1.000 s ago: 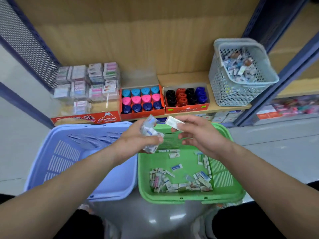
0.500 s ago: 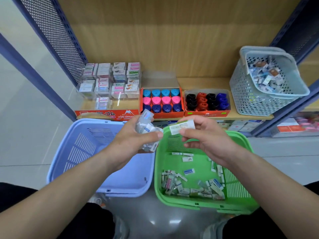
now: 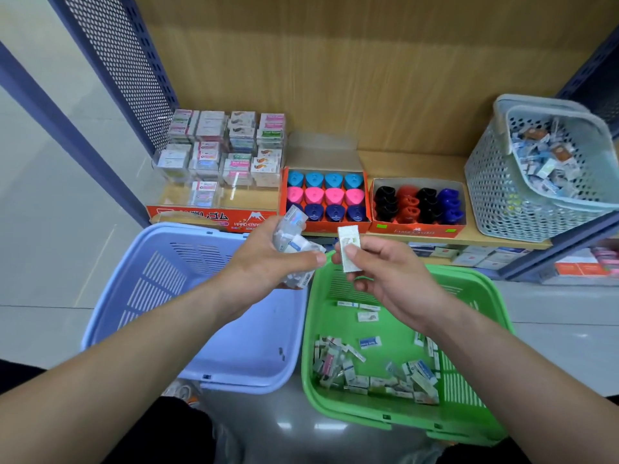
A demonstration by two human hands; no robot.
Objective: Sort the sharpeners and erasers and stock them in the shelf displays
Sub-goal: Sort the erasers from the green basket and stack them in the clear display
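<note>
**Figure: One eraser being pinched above two floor baskets**

A single white eraser (image 3: 349, 249) is being held upright in the air, over the far rim of the green basket (image 3: 310, 329). The right hand (image 3: 395, 279) is holding it; its grip is pinching the eraser between thumb and forefinger, and the other fingers are curling beneath. Just beside it, the left hand (image 3: 264, 266) is closing its grip round a bundle of wrapped erasers (image 3: 294, 242). How many are in the bundle cannot be told. The two thumbs are almost touching.

Two baskets are standing side by side on the floor. The green one, under the right hand, is holding loose erasers (image 3: 368, 373): a heap along the near wall and a few single ones farther back. The blue basket (image 3: 140, 296) is sitting under the left forearm.

Behind them, a wooden shelf (image 3: 402, 162) is carrying two open orange boxes. The first sharpener box (image 3: 325, 197) is showing twelve sharpeners in three rows of four: light blue, pink and navy. The second sharpener box (image 3: 418, 205) is showing four columns: black, red, black and blue. To the left, a clear display (image 3: 221, 152) is holding stacked eraser packs, with an orange eraser carton (image 3: 214, 217) in front. A third basket, the grey basket (image 3: 495, 202), is standing at the right end of the shelf, filled with mixed small packets.
</note>
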